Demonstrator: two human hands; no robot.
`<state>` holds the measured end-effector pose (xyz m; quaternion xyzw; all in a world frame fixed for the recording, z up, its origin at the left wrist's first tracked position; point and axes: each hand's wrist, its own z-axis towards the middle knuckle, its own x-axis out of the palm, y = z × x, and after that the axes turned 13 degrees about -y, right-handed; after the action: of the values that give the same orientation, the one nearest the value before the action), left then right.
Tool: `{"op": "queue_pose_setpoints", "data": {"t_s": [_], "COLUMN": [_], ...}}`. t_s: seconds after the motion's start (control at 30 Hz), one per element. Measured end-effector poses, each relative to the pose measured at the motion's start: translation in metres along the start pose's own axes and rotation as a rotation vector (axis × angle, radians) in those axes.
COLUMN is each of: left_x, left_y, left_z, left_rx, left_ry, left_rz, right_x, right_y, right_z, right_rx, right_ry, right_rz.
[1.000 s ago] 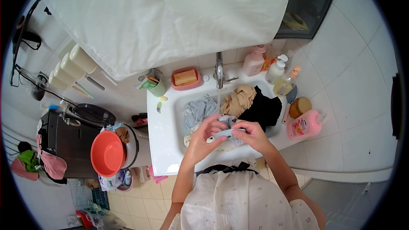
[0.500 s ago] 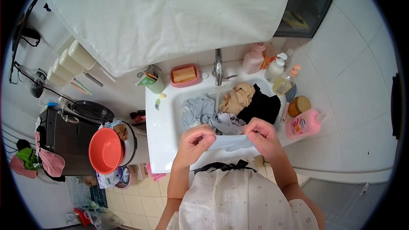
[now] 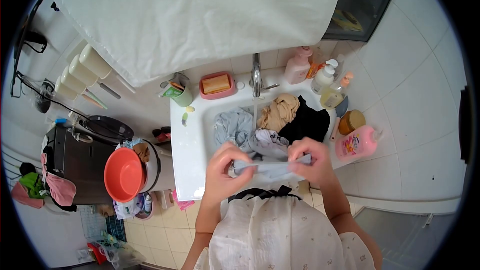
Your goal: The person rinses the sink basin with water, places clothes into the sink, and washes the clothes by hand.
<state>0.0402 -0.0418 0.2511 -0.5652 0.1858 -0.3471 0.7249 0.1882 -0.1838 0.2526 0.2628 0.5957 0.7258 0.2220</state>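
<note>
Fabric, thin and pale grey-blue, stretches between my left hand and right hand, each pinching one end above the near edge of the glossy white sink, a spreading-out step, I judge, calling next for even tension.

One item was examined: a small, plain cloth, pale grey-blue. It was drawn out sideways between the left hand and the right hand, each pinching one end between thumb and fingers. The stretch between was nearly level and fairly straight along the top, with loose fabric below. Bunched material showed at both grips. The cloth was held up near the front edge of the sink. Its full outline was hidden.
</note>
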Motion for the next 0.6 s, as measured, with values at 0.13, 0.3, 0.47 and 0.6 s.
{"op": "queue_pose_setpoints", "data": {"t_s": [0.13, 0.3, 0.47, 0.6], "left_x": [-0.006, -0.005, -0.006, 0.009], "left_y": [0.023, 0.03, 0.025, 0.012], "left_z": [-0.004, -0.007, -0.009, -0.005], "left_rx": [0.777, 0.961, 0.858, -0.564], "left_ry": [-0.181, -0.272, -0.275, -0.099], "left_rz": [0.425, 0.446, 0.505, -0.58], "right_x": [-0.006, -0.006, -0.002, 0.007], "right_y": [-0.006, -0.011, -0.011, 0.0], "right_z": [0.002, -0.001, 0.003, 0.001], "right_rx": [-0.848, -1.153, -0.894, 0.308], "right_ry": [0.048, 0.033, 0.039, -0.04], "right_rz": [-0.403, -0.515, -0.373, 0.114]}}
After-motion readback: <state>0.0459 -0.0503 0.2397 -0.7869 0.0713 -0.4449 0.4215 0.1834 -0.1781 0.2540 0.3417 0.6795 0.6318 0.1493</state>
